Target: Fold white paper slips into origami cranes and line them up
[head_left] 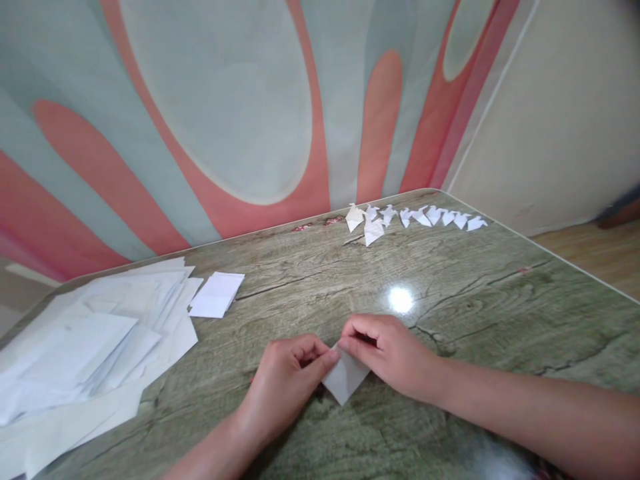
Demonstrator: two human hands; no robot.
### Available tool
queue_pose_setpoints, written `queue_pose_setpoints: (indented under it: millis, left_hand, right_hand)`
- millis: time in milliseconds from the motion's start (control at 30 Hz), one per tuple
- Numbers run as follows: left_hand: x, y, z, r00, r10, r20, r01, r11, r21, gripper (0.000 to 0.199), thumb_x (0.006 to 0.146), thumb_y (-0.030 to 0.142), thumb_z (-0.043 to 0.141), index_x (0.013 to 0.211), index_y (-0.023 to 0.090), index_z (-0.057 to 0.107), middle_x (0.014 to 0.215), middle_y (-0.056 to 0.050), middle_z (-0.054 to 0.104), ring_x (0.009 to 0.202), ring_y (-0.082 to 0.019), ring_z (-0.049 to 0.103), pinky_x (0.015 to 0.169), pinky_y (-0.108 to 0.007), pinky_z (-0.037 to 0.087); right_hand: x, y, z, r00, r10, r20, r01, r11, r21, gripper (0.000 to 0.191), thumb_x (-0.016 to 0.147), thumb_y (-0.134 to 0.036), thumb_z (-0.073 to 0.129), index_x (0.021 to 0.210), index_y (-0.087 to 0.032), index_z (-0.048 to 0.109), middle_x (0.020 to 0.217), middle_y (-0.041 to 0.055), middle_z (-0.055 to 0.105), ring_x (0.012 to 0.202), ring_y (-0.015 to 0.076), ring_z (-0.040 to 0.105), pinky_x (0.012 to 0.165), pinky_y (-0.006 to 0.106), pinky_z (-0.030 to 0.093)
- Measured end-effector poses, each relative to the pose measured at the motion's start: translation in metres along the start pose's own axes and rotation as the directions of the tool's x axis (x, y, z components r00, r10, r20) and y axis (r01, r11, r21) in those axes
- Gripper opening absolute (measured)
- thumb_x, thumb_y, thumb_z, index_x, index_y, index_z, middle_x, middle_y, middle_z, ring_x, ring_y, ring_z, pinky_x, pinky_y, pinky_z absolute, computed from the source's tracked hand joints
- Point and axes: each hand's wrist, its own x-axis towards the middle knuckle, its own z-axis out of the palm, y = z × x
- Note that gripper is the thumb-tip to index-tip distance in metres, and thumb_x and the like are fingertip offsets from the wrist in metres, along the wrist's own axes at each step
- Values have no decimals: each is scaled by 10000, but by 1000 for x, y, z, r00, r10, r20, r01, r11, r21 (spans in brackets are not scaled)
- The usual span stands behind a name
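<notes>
Between my two hands is a small folded piece of white paper (346,379), held just above or against the table with one corner pointing toward me. My left hand (293,370) pinches its upper left edge between thumb and fingers. At the top corner, my right hand (385,350) grips the paper, thumb and index finger pressed together. The two hands' fingertips nearly meet there. Part of the paper is hidden behind the fingers.
A spread heap of white paper sheets (100,340) covers the table's left side, with a small stack of paper squares (217,295) beside it. Several folded paper birds (374,231) stand in a row along the far edge of the wood-grain table (290,283). A patterned wall (215,100) rises behind.
</notes>
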Motion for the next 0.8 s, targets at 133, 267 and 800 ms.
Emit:
queue_pose_setpoints:
  millis: [133,267,800]
  left_hand:
    - [0,1,-12,996,-52,69,50,998,25,320,851,406,569,659,175,680,620,-23,691,557,-148,611,550,-217,432]
    - [-1,8,-22,999,-3,-49,7,996,92,223,826,383,607,912,215,725,764,-5,719,670,-157,629,624,-228,448]
    - [1,5,-5,990,135,-39,-128,982,140,178,845,320,599,771,196,703,700,12,657,651,-129,573,601,-212,403]
  right_hand:
    - [4,3,-9,995,-18,-95,15,999,-29,188,927,-236,504,752,-194,556,675,-32,551,647,118,514,596,231,368]
    - [5,6,-10,997,-13,-72,6,996,-87,188,929,-251,522,758,-190,571,677,-29,569,648,118,522,594,233,359]
    - [-5,6,5,992,-49,116,75,970,-231,191,910,-284,574,765,-184,648,684,-13,648,633,102,554,576,233,325]
